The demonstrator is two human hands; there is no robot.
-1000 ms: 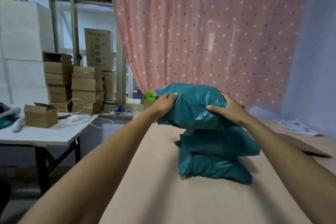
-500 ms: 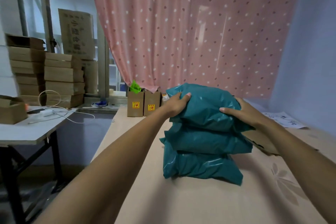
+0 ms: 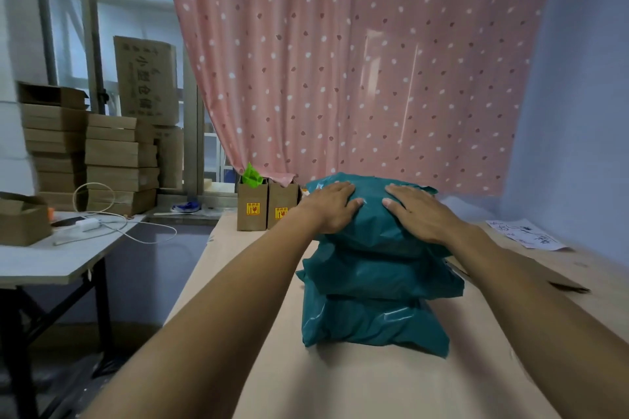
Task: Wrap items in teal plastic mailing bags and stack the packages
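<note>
Three teal plastic packages form a stack on the tan table (image 3: 340, 381). The top package (image 3: 371, 231) lies on the middle package (image 3: 381, 277), which lies on the bottom package (image 3: 371, 323). My left hand (image 3: 332, 206) lies flat on the top package's left side, fingers straight. On its right side my right hand (image 3: 417, 211) presses down, also flat. Both arms reach in from the bottom of the view.
Two small brown cartons (image 3: 267, 207) with yellow labels and a green scrap stand at the table's far edge. Flat cardboard (image 3: 531, 272) and a printed paper (image 3: 527, 235) lie to the right. A white side table (image 3: 41, 258) on the left carries boxes and a cable; a pink curtain (image 3: 357, 61) hangs behind.
The top package came down onto the stack. Both hands moved from gripping its sides to lying flat on top of it.
</note>
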